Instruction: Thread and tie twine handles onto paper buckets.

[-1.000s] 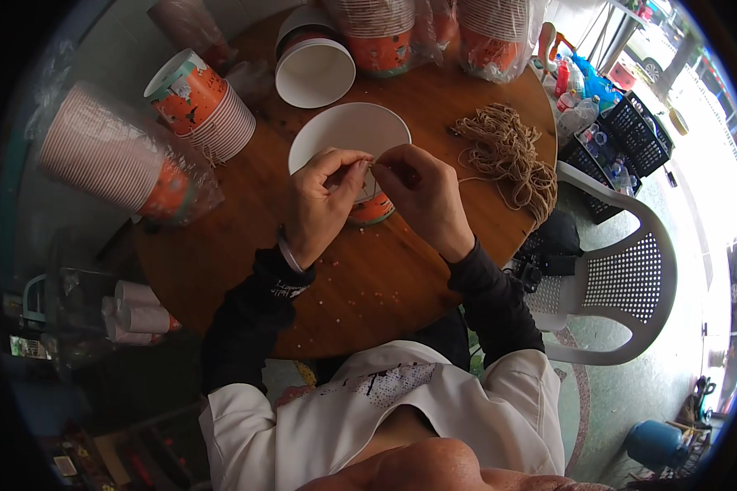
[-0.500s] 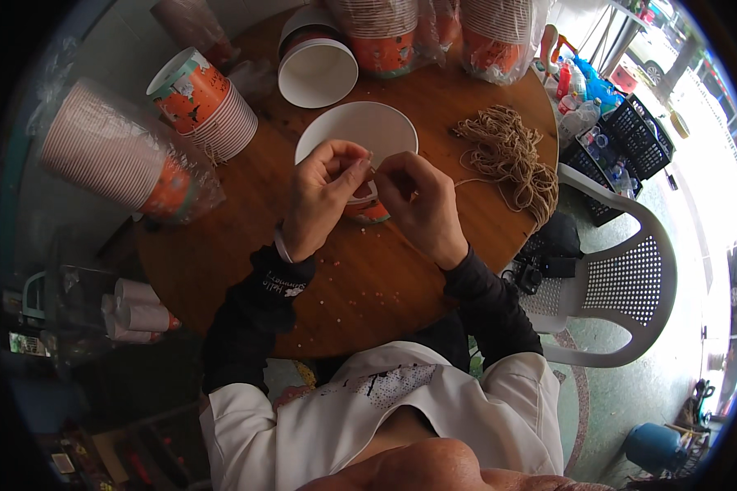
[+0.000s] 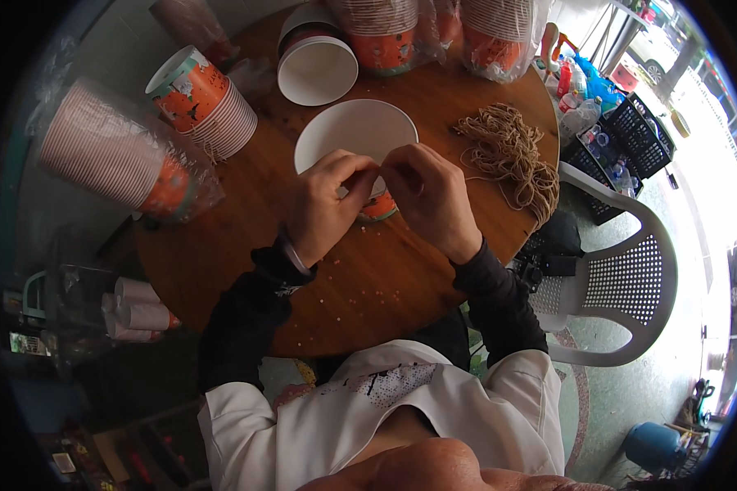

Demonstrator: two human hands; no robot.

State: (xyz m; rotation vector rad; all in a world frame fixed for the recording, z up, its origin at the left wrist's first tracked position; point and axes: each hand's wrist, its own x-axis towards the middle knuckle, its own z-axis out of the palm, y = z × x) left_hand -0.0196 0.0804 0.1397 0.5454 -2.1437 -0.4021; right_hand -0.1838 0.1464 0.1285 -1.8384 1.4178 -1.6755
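Note:
A large paper bucket (image 3: 356,123), white inside and orange-patterned outside, stands on the round wooden table just beyond my hands. Over its near rim my left hand (image 3: 323,200) and my right hand (image 3: 436,200) meet fingertip to fingertip, both pinched closed. Whatever lies between the fingers is too small or hidden to make out. To the right of my right hand lies a loose heap of beige twine (image 3: 512,155), with thin strands trailing at its left side.
Stacked paper buckets (image 3: 209,106) stand at the left, beside a bagged stack (image 3: 102,147). A tilted white-lined bucket (image 3: 318,72) and more bagged stacks (image 3: 491,37) line the far edge. Tiny specks dot the table (image 3: 409,278). A plastic chair (image 3: 630,270) stands at the right.
My hands have drawn together, and the fingertips that were slightly apart now touch. My left hand has turned a little and sits slightly nearer to me.

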